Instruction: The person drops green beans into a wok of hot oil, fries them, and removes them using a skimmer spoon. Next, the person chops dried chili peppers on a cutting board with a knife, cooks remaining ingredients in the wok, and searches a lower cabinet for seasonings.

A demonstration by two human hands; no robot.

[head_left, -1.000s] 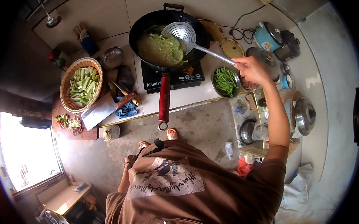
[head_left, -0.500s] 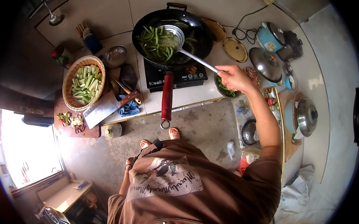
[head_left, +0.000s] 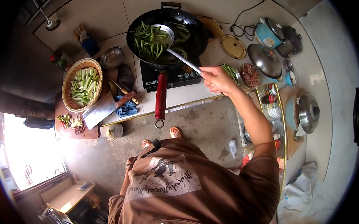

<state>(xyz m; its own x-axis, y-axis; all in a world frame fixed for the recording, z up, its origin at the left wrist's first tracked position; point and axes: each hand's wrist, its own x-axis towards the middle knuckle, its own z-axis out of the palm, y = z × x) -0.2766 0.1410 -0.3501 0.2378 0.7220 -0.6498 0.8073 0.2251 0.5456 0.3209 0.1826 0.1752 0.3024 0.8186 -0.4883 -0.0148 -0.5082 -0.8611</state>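
My right hand (head_left: 219,80) is wrapped round the handle of a metal slotted skimmer (head_left: 184,60). The skimmer's head lies in a black wok (head_left: 197,41), among green beans (head_left: 148,42) on the wok's left side. Under the wok is a black induction cooker (head_left: 180,77), and the wok's red handle (head_left: 161,96) points toward me. Down at my side by the edge of the brown shirt hangs my left hand (head_left: 130,162); its fingers are too small and shaded to make out.
A wicker basket (head_left: 65,86) of cut vegetables, a cleaver (head_left: 99,110) and a blue cloth (head_left: 127,107) are at the left. Bowls of beans and meat (head_left: 250,75), a domed lid (head_left: 264,59) and a blue cooker (head_left: 269,34) stand at the right.
My right hand has moved left and down with the skimmer. The skimmer's head has shifted left in the wok, and the beans are now spread around it on the left side.
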